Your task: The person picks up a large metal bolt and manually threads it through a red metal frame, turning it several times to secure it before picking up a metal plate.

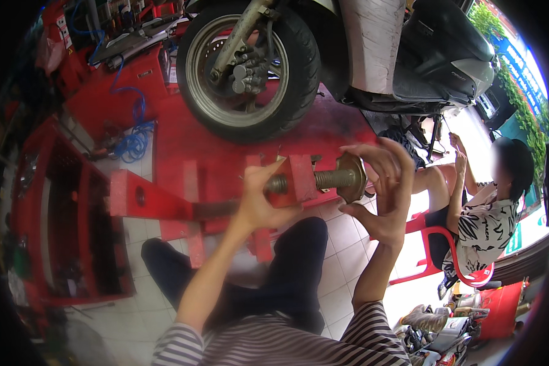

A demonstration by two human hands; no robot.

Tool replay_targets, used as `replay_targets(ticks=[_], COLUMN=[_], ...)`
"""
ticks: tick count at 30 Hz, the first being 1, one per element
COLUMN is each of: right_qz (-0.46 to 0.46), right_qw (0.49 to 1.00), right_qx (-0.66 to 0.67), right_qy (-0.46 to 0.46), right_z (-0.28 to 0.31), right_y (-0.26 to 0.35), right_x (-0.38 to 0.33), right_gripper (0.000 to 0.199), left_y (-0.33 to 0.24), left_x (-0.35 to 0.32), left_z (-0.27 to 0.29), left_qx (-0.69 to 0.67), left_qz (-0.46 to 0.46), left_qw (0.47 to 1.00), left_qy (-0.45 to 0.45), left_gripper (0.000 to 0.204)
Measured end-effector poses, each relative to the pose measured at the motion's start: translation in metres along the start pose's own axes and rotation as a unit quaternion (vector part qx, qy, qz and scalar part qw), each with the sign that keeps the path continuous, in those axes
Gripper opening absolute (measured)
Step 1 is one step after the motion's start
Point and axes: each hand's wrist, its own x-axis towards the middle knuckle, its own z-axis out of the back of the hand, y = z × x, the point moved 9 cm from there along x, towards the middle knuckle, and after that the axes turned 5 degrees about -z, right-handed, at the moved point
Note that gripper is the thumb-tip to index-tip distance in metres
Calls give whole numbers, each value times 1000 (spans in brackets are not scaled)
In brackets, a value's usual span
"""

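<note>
Hands raised | left gripping threaded screw | right cupping round disc

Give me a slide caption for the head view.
Both hands, left and right, work a threaded clamp screw beneath a scooter wheel.

A red lift platform is carrying a scooter, its front wheel resting on the deck, while the white tiled floor is bearing a red plastic chair and a coiled blue hose
</note>
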Motion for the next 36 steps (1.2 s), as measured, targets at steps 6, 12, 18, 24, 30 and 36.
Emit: replay_targets(ticks=[6,12,18,24,30,36], right_qz=[26,-102,158,29,180,134], right_qw=[997,978,987,996,983,989], right_qx=[68,156,-27,80,-29,16], right_qy=[36,92,22,39,-11,58], right_z=[-2,-15,-16,-14,-16,-9], right_y=[0,-15,19,0,21,14], right_x=[-3,-9,2,11,2,12], right_gripper=[74,81,68,66,81,88], left_y=[-14,-8,31,-3,-24,-27], left_x=[11,12,-9,15,26,31], left_z=[1,-1,4,2,2,2], left_qx=[-36,-104,-139,-186,-165,-177], left_qz=[15,97,104,115,-11,8], left_qw=[998,990,982,976,986,984], left_qy=[45,14,-77,-12,13,27], left_gripper=[83,65,51,45,42,42])
